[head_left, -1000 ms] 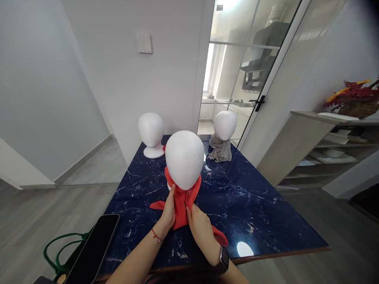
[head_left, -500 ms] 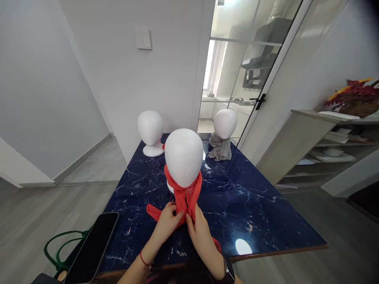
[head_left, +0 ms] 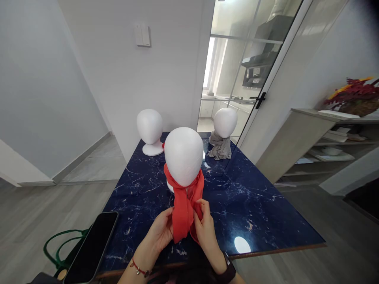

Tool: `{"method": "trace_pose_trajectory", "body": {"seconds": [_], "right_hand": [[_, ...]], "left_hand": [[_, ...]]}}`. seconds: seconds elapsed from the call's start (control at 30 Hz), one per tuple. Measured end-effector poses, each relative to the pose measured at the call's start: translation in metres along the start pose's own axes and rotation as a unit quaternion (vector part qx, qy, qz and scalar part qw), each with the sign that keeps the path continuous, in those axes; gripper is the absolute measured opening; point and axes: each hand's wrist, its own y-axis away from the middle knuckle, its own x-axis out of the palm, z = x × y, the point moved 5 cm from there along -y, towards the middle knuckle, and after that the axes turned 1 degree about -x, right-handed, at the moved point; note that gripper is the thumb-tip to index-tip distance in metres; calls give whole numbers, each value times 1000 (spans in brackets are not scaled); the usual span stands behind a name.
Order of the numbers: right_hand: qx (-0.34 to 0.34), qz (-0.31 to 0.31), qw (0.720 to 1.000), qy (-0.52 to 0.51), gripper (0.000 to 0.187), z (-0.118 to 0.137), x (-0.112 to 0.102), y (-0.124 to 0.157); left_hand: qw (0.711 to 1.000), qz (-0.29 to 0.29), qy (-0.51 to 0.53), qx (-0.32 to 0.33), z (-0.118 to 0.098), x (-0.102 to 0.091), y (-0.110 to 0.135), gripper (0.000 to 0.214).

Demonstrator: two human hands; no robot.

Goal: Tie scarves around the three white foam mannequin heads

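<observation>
A white foam mannequin head (head_left: 183, 156) stands near the middle of a dark blue marble table (head_left: 251, 209). A red scarf (head_left: 183, 211) is wrapped round its neck, both ends hanging down in front. My left hand (head_left: 160, 232) curls its fingers round the left hanging end from below. My right hand (head_left: 205, 227) pinches the right end just beside it. Both hands sit close together below the head's chin, lifted off the tabletop. A red cord bracelet is on my left wrist, a dark watch on my right.
A bare white foam head (head_left: 150, 130) stands at the table's far left; another (head_left: 225, 124) with a grey scarf (head_left: 219, 148) stands far right. A black phone (head_left: 91, 246) lies at the near left edge. Green handles (head_left: 56, 246) show below. Shelves (head_left: 331, 154) stand right.
The scarf ends that trailed left and right on the table have been gathered up; both now hang bunched in front of the head, held in my two hands.
</observation>
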Motion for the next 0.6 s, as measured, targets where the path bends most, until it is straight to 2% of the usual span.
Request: {"method": "trace_pose_trajectory", "body": {"seconds": [0.07, 0.13, 0.2, 0.27, 0.37, 0.43, 0.6], "right_hand": [[5, 60, 998, 3, 19, 1, 6, -1], [15, 113, 993, -21, 21, 2, 12, -1], [35, 130, 989, -64, 24, 2, 16, 0], [63, 111, 986, -106, 29, 1, 17, 1], [115, 75, 978, -156, 44, -2, 15, 1], [141, 87, 968, -188, 48, -2, 16, 0], [115, 115, 965, -207, 37, 1, 19, -5]], "left_hand": [[996, 4, -64, 53, -2, -3, -6, 12], [977, 9, -166, 132, -6, -5, -12, 21], [937, -23, -273, 217, -12, -9, -18, 25], [897, -51, -347, 269, -16, -10, -23, 28], [883, -10, -379, 277, -15, -4, -29, 33], [879, 27, -383, 283, -13, 1, -30, 34], [869, 49, -392, 298, -9, 3, -32, 40]]}}
